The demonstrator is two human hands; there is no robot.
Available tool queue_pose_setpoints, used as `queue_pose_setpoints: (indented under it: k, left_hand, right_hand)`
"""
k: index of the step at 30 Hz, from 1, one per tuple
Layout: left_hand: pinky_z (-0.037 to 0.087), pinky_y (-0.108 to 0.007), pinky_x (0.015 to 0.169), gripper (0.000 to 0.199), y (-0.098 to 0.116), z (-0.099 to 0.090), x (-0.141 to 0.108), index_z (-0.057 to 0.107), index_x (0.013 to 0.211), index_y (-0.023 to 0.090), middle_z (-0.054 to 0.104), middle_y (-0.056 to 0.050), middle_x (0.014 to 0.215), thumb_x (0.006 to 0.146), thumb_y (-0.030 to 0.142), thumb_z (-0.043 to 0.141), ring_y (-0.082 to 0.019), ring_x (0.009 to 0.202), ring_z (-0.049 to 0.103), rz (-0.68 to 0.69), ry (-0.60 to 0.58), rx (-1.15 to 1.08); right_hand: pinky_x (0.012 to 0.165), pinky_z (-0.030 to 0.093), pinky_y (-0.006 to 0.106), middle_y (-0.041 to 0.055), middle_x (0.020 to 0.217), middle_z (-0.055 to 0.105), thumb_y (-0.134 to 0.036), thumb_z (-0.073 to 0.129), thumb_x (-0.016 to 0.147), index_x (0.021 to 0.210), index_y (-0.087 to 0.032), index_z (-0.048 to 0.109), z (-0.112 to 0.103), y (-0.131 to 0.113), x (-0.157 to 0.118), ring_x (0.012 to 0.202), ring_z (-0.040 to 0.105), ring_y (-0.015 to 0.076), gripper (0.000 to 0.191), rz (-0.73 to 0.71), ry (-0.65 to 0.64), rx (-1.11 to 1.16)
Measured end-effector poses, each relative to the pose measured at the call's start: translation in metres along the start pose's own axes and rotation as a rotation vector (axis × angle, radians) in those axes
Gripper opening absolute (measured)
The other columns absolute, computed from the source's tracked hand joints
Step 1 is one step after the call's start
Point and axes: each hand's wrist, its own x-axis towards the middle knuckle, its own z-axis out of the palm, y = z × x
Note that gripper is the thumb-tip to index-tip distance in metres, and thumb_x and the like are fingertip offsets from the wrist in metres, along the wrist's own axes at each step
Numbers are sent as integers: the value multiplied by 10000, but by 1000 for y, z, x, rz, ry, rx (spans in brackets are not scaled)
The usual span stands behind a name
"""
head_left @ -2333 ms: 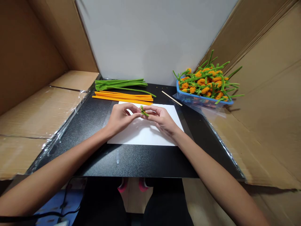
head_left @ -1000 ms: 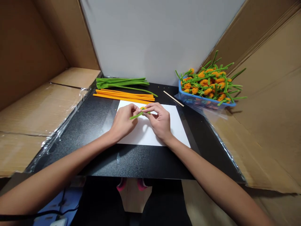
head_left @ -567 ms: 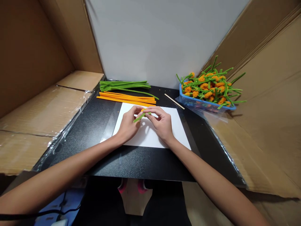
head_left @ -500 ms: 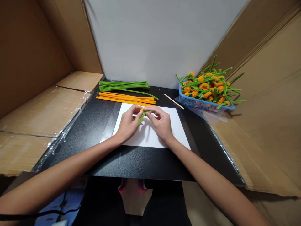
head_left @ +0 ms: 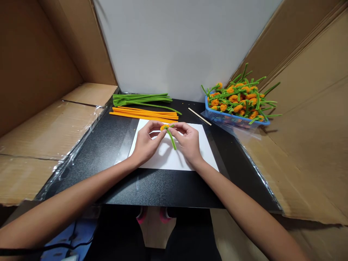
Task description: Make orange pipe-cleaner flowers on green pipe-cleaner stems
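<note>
Between my hands is a small orange and green fuzzy piece, held above a white sheet. My left hand pinches its orange coil from the left. With thumb and fingers, my right hand grips the green part on the right side. One green end hangs down toward the sheet, and a shorter green bit points to the right. The fingertips hide part of the coil.
Green stems and orange stems lie behind the sheet. A thin wooden stick is right of them. A blue basket of orange and green pieces stands at back right. Cardboard walls flank the black table.
The piece has turned in my fingers: more of the orange coil shows, and the green end now hangs down to the right rather than to the left.
</note>
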Motion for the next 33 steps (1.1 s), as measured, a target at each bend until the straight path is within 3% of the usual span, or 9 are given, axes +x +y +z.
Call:
queue_pose_setpoints:
  k: [6,10,16,19,22,29,33]
  left_hand:
    - [578,-289,821,235,4,1,-1,645,1005,161,688,-64,1026,833,295,730,-170,941,676,57,3,2]
    - [588,-280,809,211,5,0,-2,652,992,164,699,-54,1000,818,258,726,-160,922,675,103,16,83]
    - [600,-291,780,210,4,-4,0,658,955,164,719,-46,950,794,276,733,-150,830,686,95,68,193]
    - [594,-280,763,193,5,-6,0,670,931,164,722,-36,925,787,271,739,-144,800,681,114,68,239]
    - [587,-273,752,192,7,-7,0,688,925,159,726,-35,917,777,265,750,-141,778,680,118,50,232]
    - [583,-281,727,285,2,-10,9,731,892,127,746,-70,864,705,328,807,-162,747,692,-30,35,86]
    - [593,-285,712,270,1,-15,12,737,903,133,750,-72,872,731,336,784,-168,748,696,0,-12,146]
  right_hand:
    - [771,562,328,38,821,727,-350,797,733,816,-175,692,0,-4,-2,786,686,177,221,-42,74,-42]
    - [763,564,331,42,829,732,-345,807,717,797,-181,715,-2,-5,-2,778,684,181,205,-52,47,-90]
    - [774,572,339,65,943,753,-365,734,795,870,-200,773,-7,-10,1,868,695,201,185,-51,-132,-99]
    - [773,576,345,66,968,762,-369,778,759,932,-208,784,-8,-12,1,865,698,204,237,-16,-212,-90]
    - [773,577,346,63,964,767,-340,801,736,939,-210,789,-9,-11,1,855,701,200,241,-12,-233,-101]
    - [825,557,362,45,911,766,-244,731,779,866,-248,802,-14,-5,4,891,698,196,112,-111,-278,-78]
    - [805,546,351,42,859,751,-225,691,785,792,-224,787,-16,-7,6,843,688,186,96,-71,-301,-117]
